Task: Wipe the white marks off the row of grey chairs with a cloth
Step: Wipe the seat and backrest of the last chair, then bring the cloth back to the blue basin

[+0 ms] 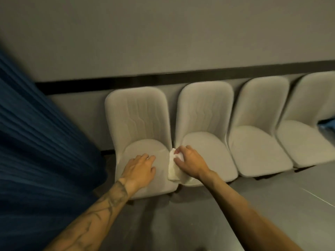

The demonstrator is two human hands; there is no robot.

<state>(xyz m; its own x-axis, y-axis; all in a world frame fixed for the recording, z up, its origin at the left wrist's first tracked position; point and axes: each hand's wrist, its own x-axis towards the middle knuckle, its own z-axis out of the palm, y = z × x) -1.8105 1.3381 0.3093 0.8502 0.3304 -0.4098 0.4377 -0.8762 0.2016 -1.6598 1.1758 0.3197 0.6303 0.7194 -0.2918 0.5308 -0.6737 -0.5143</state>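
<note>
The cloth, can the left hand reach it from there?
Probably yes. The left hand rests on the seat of the leftmost chair, right beside the cloth, with nothing between. The right hand grips it, though.

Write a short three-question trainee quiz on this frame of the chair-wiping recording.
1. True or false: the left hand holds the cloth.
2. Where does the right hand hold the cloth? A) on a backrest; B) at the seat edges where the leftmost chair and second chair meet; C) on the floor.
3. How many grey chairs show, at least in part?
Key: 1 false, it rests flat on the leftmost chair's seat; 2 B; 3 four.
</note>
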